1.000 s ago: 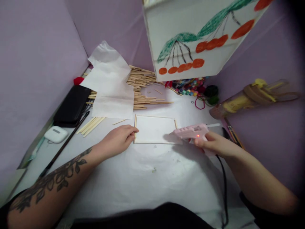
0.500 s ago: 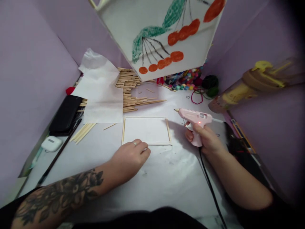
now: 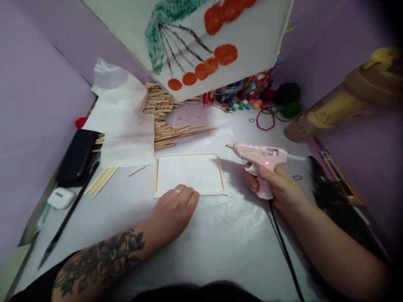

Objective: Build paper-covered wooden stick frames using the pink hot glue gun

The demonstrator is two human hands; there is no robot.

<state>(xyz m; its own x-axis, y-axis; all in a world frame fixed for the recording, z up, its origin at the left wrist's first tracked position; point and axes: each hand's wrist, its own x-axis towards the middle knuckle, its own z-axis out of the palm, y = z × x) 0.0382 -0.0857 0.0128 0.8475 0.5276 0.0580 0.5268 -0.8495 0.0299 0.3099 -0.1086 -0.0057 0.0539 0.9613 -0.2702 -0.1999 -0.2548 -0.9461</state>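
My right hand is wrapped round the handle of a pale pink glue gun. Its metal nozzle points left, a red light glows on its side, and a clear glue stick juts from the back. A small white rectangular panel lies flat on the table, with thin wooden sticks along its left and right sides. My left hand, wearing a ring, is closed at the panel's near edge. Its fingers curl downward, so their tips and anything between them are hidden.
Wooden sticks lie behind, partly under white paper. A canvas painted with cherries overhangs the back. Left are a black case, a white earbud case and a brush. A tumbler stands right; a black cord trails from the gun.
The camera view has shifted slightly, so surroundings appear nearer and more spread out. My right hand still holds the glue gun, and my left hand stays at the panel's near edge.
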